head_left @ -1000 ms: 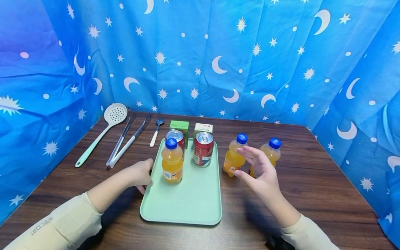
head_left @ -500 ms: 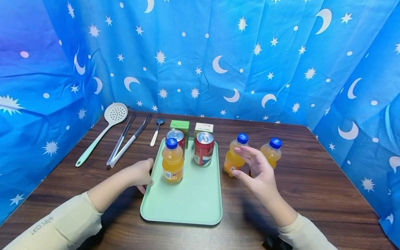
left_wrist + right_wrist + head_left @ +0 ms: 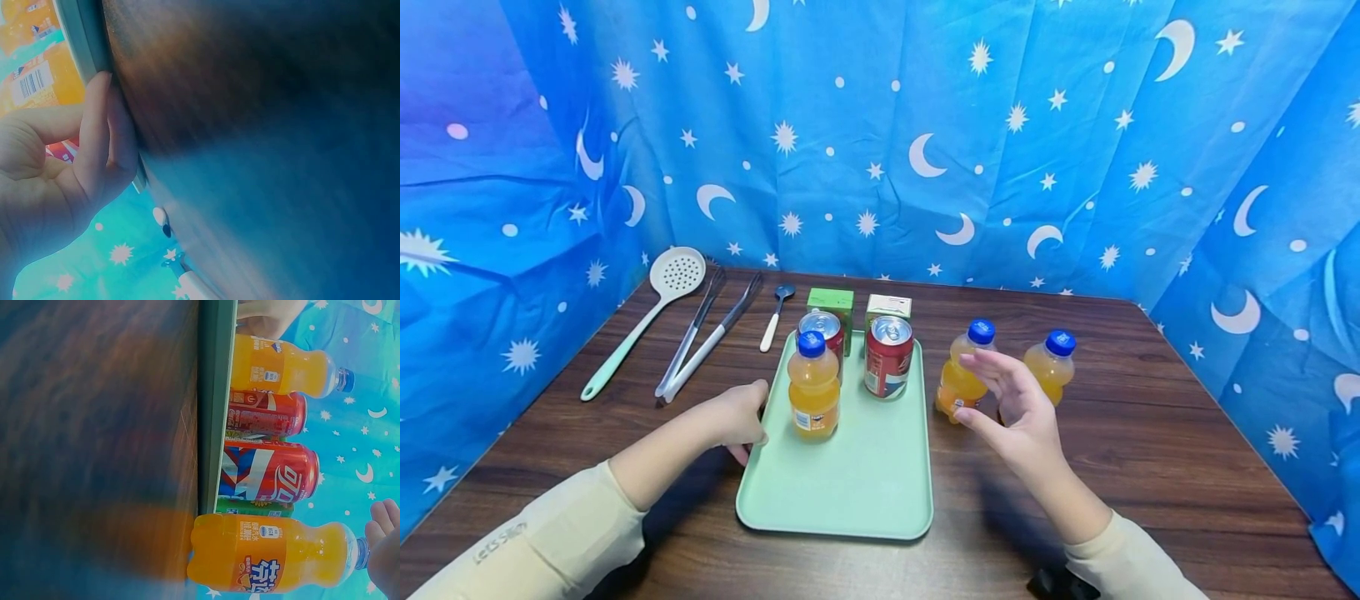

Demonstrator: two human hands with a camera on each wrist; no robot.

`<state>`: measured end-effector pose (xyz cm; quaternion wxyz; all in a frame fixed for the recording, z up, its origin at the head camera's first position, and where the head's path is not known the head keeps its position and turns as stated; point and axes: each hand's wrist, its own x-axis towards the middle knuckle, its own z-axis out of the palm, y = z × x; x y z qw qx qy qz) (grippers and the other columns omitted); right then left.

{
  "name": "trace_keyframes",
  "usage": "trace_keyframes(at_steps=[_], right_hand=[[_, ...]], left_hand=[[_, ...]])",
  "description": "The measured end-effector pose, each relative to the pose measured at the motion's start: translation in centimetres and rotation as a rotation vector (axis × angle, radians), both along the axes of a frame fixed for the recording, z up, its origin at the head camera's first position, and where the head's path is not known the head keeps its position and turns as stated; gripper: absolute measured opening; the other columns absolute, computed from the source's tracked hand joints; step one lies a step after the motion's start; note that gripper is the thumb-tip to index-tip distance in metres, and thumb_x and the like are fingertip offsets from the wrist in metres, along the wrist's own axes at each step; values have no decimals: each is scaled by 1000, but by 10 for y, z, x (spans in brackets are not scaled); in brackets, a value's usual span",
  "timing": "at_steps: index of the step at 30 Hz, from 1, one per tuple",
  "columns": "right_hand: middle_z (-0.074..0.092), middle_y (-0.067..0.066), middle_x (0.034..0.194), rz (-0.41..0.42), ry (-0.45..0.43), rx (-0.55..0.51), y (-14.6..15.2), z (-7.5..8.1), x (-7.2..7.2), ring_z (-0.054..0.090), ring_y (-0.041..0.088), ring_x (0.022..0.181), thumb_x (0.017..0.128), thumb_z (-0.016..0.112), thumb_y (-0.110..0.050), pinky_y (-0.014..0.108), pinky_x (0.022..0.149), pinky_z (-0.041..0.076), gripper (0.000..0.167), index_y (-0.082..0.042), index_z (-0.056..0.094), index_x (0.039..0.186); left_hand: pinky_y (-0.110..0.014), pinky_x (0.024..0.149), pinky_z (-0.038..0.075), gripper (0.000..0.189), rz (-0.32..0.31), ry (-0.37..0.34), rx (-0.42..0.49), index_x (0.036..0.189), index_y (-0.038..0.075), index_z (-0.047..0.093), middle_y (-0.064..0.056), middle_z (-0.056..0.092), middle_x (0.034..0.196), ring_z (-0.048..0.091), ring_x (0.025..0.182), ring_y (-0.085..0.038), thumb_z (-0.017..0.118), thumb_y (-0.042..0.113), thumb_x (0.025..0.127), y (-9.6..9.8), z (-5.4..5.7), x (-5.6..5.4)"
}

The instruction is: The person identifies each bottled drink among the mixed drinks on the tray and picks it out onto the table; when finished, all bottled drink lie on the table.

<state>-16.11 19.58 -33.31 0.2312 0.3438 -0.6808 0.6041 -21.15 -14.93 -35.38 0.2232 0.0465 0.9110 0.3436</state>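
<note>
My left hand point(image 3: 743, 417) grips the left rim of a light green tray point(image 3: 850, 504), thumb over the edge. In the left wrist view its fingers point(image 3: 95, 134) lie against the tray's rim. On the tray stand an orange soda bottle point(image 3: 814, 400) with a blue cap, a red soda can point(image 3: 889, 360) and another can point(image 3: 829, 327) partly hidden behind the bottle. My right hand point(image 3: 1022, 417) hovers with spread, slightly bent fingers in front of two more orange soda bottles, the nearer one point(image 3: 958, 387) and the right one point(image 3: 1051, 367), partly covering both. It holds nothing.
A green carton point(image 3: 831, 297) and a pale carton point(image 3: 889, 307) stand behind the cans at the tray's far end. Left on the wooden table point(image 3: 1165, 467) lie a skimmer point(image 3: 676, 273), tongs point(image 3: 707, 342) and a small spoon point(image 3: 773, 321). Blue star-patterned cloth encloses the table.
My right hand has shifted very slightly left beside the bottles. My left hand, the tray and the drinks stay where they were.
</note>
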Motion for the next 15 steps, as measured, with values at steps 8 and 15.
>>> trace_keyframes(at_steps=[8, 15], right_hand=[[49, 33, 121, 17, -24, -17, -3, -2, 1, 49, 35, 118, 73, 69, 17, 37, 104, 39, 61, 13, 41, 128], [50, 29, 123, -11, -66, -2, -5, -1, 2, 49, 32, 120, 74, 69, 17, 38, 104, 39, 61, 9, 42, 128]], left_hand=[[-33, 47, 58, 34, 1, -4, 1, 101, -3, 42, -16, 52, 84, 61, 58, -25, 63, -15, 77, 0, 0, 0], [-33, 47, 58, 35, -3, 3, 3, 101, -3, 42, -16, 52, 83, 61, 59, -24, 63, -15, 76, 0, 0, 0]])
